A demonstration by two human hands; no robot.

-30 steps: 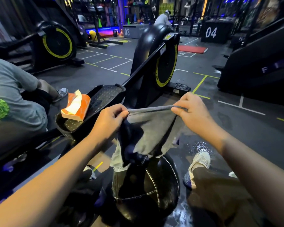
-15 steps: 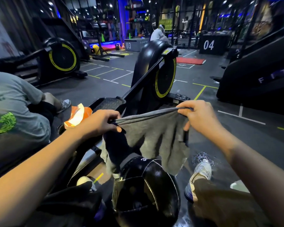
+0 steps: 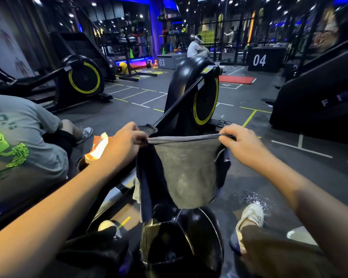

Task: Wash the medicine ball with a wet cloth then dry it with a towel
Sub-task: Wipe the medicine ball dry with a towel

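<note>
Head view: grey cloth (image 3: 187,173) held stretched by top edge, left hand (image 3: 127,140) and right hand (image 3: 238,142) pinched shut on corners; black medicine ball (image 3: 181,243) directly below, between feet; judged mid-task, cloth spread for wiping; next, lowering onto ball

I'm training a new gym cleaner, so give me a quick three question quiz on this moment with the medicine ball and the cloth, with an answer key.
1. True or false: the grey cloth is held stretched by its top edge between the left hand and the right hand.
2. Where is the medicine ball relative to the cloth? A) directly below it B) on the rowing machine C) beside the box marked 04
3. Fill in: the floor near the white shoe looks ____.

Key: 1 true; 2 A; 3 wet
</note>
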